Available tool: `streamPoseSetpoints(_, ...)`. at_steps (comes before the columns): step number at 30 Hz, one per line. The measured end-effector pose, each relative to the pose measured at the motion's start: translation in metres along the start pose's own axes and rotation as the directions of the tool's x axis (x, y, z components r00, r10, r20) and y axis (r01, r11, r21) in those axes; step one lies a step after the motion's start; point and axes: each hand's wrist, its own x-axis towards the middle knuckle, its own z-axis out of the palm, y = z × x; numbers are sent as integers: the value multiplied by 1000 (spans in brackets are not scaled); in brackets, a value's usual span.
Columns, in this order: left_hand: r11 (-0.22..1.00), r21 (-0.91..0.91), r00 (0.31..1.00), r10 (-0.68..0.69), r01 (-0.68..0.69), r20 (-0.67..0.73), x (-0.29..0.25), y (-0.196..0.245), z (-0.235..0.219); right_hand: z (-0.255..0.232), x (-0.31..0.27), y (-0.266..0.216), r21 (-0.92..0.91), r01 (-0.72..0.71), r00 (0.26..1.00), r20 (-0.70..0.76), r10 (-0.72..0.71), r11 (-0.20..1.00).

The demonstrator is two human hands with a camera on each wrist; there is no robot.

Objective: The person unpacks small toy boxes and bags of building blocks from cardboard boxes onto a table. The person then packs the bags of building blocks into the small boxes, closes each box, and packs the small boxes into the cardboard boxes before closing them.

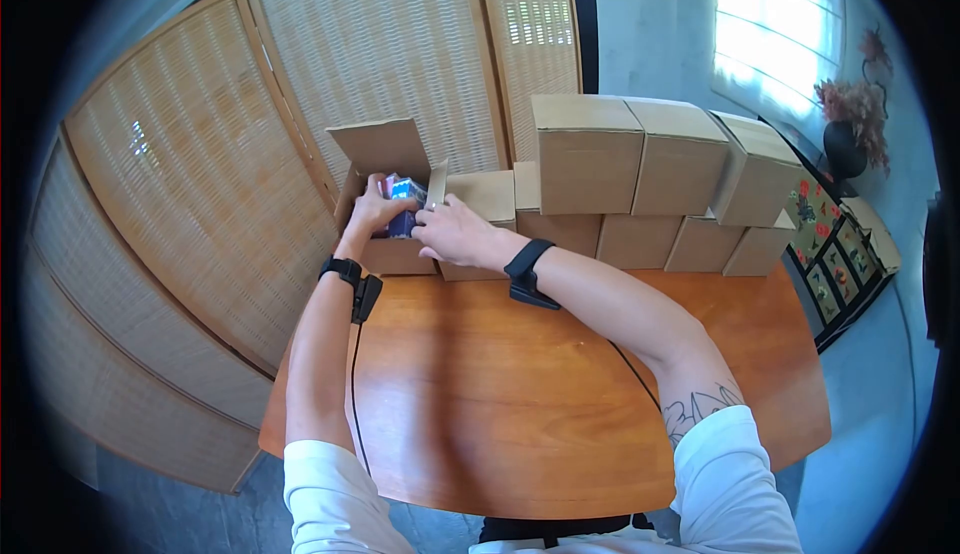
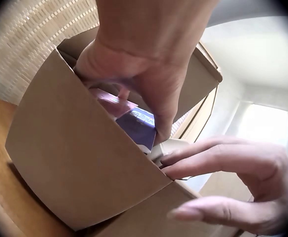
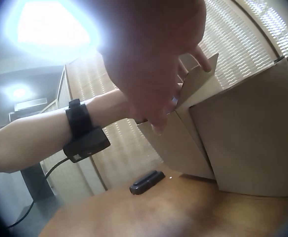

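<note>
An open cardboard box stands at the far left of the table, its lid flap raised. Inside sit small glossy packages, among them a blue-purple package and a pink package. My left hand reaches in from above and grips across these packages, thumb against the blue-purple one and fingers partly hidden behind the box wall. My right hand is at the box's right edge beside the small side flap. Its fingers extend to the rim, thumb apart, with nothing held between them.
Closed cardboard boxes stand in two stacked rows to the right along the table's back. A small black object lies on the wooden table. A woven screen rises behind. Cables run from both wrist cameras.
</note>
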Motion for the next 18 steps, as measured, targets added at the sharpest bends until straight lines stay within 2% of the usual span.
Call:
streamPoseSetpoints(1,1000,0,1000,1,-1,1,4,-1,5,7,2,1,-8,10,1000,17,-10,1000)
streamPoseSetpoints(3,976,214,995,-5,26,-95,13,-13,19,16,5,3,-4,10,1000,-26,-10,1000)
streamPoseSetpoints(4,980,199,997,39,-25,-69,13,-16,20,20,8,5,22,12,996,-87,-10,1000)
streamPoseSetpoints(5,980,200,997,34,-19,-68,7,-10,17,23,12,6,48,15,989,-148,-8,999)
streamPoseSetpoints(8,989,132,992,-49,64,-115,-9,8,10,33,21,7,104,11,986,-165,6,995)
streamPoseSetpoints(13,993,116,987,-8,26,-159,-8,21,-17,36,26,11,192,-30,990,-129,56,981)
streamPoseSetpoints(15,993,120,976,13,13,-216,-4,18,-26,33,25,11,193,-128,984,-98,149,973)
streamPoseSetpoints(16,997,74,972,24,-7,-235,-5,18,-36,33,23,10,194,-127,984,-99,148,973)
streamPoseSetpoints(18,1000,-12,965,16,-20,-263,-8,19,-52,30,17,10,127,-111,964,-227,138,986)
